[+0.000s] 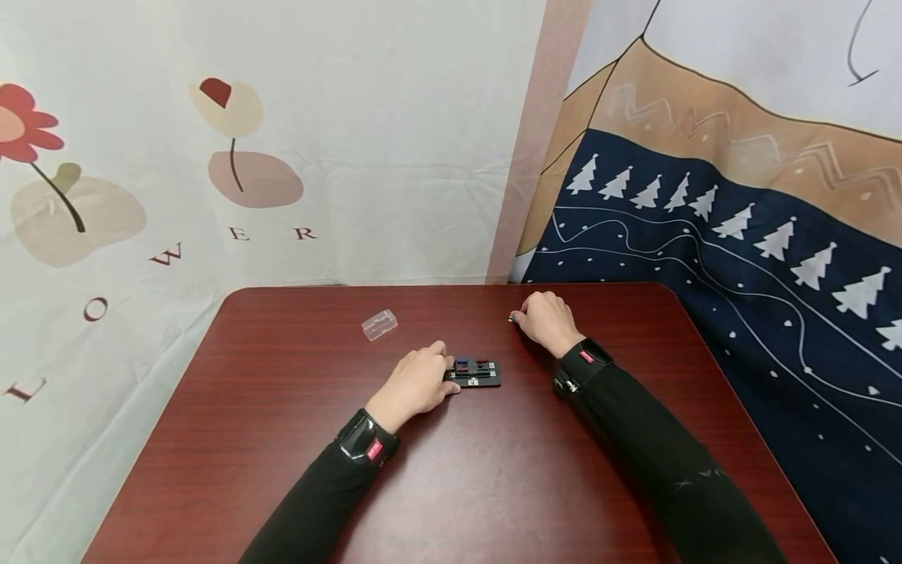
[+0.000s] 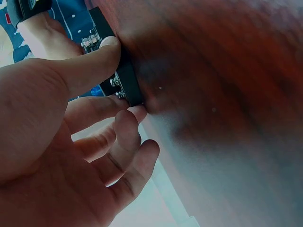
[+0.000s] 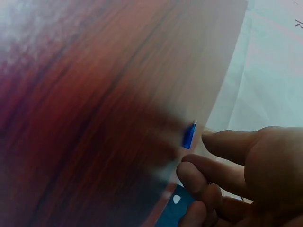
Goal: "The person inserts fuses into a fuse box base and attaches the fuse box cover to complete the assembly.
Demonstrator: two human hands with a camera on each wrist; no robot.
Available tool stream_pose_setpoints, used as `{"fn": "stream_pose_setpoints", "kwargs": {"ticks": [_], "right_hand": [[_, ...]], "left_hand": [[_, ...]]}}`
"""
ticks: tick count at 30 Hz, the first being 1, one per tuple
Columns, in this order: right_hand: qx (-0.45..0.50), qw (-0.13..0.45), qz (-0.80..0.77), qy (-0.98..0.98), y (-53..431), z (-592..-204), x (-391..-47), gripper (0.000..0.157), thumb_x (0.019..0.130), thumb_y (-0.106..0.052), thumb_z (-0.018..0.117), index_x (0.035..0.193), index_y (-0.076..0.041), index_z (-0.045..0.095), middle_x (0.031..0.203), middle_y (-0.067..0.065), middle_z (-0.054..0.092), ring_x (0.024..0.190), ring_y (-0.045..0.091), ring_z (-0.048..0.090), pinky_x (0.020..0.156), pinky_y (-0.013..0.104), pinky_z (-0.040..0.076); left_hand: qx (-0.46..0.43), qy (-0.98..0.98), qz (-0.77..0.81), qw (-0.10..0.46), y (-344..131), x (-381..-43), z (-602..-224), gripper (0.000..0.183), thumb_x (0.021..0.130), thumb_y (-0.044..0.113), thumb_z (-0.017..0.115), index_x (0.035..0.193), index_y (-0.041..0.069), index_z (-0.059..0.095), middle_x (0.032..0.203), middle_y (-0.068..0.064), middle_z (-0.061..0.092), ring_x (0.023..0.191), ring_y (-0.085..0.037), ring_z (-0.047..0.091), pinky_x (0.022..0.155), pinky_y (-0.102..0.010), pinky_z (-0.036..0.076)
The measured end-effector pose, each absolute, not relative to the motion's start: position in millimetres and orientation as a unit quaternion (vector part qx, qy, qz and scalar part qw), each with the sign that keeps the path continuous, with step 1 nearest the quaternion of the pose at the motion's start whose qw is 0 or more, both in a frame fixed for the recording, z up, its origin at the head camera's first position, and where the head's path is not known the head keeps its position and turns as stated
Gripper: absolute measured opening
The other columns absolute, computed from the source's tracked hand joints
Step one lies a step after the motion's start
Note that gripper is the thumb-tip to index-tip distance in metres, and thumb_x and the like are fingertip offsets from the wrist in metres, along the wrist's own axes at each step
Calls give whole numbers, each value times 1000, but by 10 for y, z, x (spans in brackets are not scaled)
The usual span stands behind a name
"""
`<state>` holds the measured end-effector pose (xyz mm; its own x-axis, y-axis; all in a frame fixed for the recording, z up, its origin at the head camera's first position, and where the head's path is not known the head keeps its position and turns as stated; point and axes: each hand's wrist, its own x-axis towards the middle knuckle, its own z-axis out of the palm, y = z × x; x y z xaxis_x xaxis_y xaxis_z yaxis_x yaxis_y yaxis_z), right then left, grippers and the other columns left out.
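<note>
My left hand (image 1: 416,381) grips the left end of a small black board (image 1: 486,382) on the table. In the left wrist view, the thumb lies over the board's edge, with other fingers at its end. Metal screws (image 2: 115,82) and red and blue parts (image 1: 462,363) sit on the board. To the right and farther back, my right hand (image 1: 548,323) has a small blue piece with a pale tip (image 3: 189,136) at its thumb and index fingertips. It seems to be pinched there; the exact contact is hard to see. The remaining fingers are curled.
A small clear plastic box (image 1: 380,324) lies behind and left of the board. Everything is on a reddish-brown table (image 1: 282,439) whose far edge lies close behind the right hand. Printed cloths (image 1: 409,157) hang behind the table.
</note>
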<state>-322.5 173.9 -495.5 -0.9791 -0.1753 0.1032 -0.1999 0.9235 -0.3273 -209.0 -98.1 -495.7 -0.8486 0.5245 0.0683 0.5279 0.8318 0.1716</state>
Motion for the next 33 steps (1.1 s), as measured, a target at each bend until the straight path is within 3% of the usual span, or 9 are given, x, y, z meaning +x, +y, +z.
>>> {"fn": "stream_pose_setpoints", "kwargs": {"ticks": [10,17,25,33], "right_hand": [[97,36,158,-982,1707,-4951,-3245,22,94,-27,77,83,-9,84,89,15,79,84,39,72,75,58,61],[91,27,155,-983,1686,-4965,-3243,18,94,-21,74,95,-7,86,99,18,80,89,41,73,78,58,60],[107,41,173,-978,1703,-4949,-3240,15,94,-15,71,92,-6,83,97,17,79,89,41,72,77,57,60],[139,30,205,-968,1707,-4901,-3201,14,96,-14,68,91,-8,79,95,10,75,83,32,69,76,50,58]], "left_hand": [[-274,-957,-93,3,-981,-2103,-4948,37,91,44,80,106,11,76,104,-6,60,80,-30,67,78,-48,58],[-276,-957,-94,2,-993,-2114,-4952,36,91,44,80,104,11,75,103,-6,60,78,-30,66,77,-48,58],[-277,-957,-90,2,-1002,-2118,-4952,37,91,45,79,105,11,75,105,-6,61,80,-30,67,78,-48,58],[-273,-957,-95,0,-985,-2105,-4937,37,91,44,79,107,10,76,107,-7,62,82,-32,68,80,-49,58]]}}
